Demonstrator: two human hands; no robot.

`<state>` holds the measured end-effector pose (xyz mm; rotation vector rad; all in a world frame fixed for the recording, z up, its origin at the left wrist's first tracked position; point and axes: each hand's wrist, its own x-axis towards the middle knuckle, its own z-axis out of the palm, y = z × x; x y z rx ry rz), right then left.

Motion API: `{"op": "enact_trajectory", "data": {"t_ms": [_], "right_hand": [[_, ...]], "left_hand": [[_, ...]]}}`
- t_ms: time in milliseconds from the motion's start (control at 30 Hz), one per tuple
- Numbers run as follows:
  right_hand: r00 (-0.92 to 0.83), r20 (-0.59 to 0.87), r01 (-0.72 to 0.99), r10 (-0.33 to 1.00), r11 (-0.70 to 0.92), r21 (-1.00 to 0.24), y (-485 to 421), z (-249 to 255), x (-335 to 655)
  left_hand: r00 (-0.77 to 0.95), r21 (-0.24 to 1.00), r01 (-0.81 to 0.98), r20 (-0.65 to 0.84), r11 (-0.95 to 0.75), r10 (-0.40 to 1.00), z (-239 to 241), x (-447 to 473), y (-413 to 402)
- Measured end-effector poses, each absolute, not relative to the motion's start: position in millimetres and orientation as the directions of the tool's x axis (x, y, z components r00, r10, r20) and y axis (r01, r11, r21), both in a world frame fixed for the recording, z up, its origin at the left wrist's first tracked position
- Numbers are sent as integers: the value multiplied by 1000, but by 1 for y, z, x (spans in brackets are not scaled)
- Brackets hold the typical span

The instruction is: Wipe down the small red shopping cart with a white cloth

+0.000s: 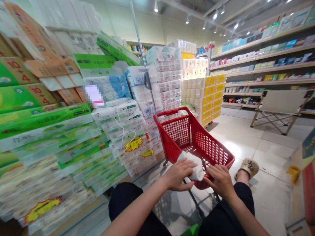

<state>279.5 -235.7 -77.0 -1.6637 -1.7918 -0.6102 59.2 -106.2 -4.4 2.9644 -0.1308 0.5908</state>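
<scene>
Nearest the camera: dark trousers [125, 196], knees apart, with two bare forearms [145, 208] reaching forward over them. To the left, by descending size: high stacks of tissue packs [49, 121]. To the right rear: loaded shelves [261, 42], with a folding chair [283, 100] in front.

Directly ahead: a red cart [168, 141], near end toward the knees. Step in hand, judged from the hold: wiping down the near end. For the next move, as a judgement: press evenly, follow the edge, and brace the basket against the stroke.

Right hand [219, 178]: bent over the cart's near right edge, apparently gripping; firmness not possible to tell. Left hand [180, 173]: curved over a white cloth [198, 172], grasping it with the fingers on top, thumb lower. Locate the cloth under the left fingers, bunched over the cart's near end, just beside the right fingertips; contact with those not possible to confirm.
</scene>
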Motion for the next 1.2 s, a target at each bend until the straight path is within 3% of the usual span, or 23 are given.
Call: {"op": "enact_trajectory", "data": {"t_ms": [100,333,433,500,667,733,833,1000,1200], "right_hand": [[-27,703,991,711,114,-77,-237,-77,281],[-34,638,987,769,127,-101,-244,-65,279],[-25,639,987,769,122,-109,-246,-61,276],[-21,646,987,763,119,-109,-246,-61,276],[-27,666,985,745,134,-109,-246,-65,276],[-29,666,984,745,137,-110,-246,-66,275],[-31,659,984,752,138,-111,-247,-66,276],[-79,623,977,778,184,-106,-248,-62,281],[-97,627,967,773,222,-124,-247,-66,299]], "left_hand": [[917,182,-27,397,-983,48,-8,72,-109],[939,-85,-79,329,-993,-103,-35,95,-80],[942,-135,-24,328,-991,-67,-32,91,-48],[942,-128,83,335,-988,35,-26,86,-23],[775,9,534,394,-845,494,-14,78,22],[734,48,588,385,-807,559,-15,79,21],[769,46,523,404,-851,494,-23,84,-5],[860,-41,282,454,-958,234,-34,90,-65],[889,-125,211,438,-969,137,-25,96,-82]]}}
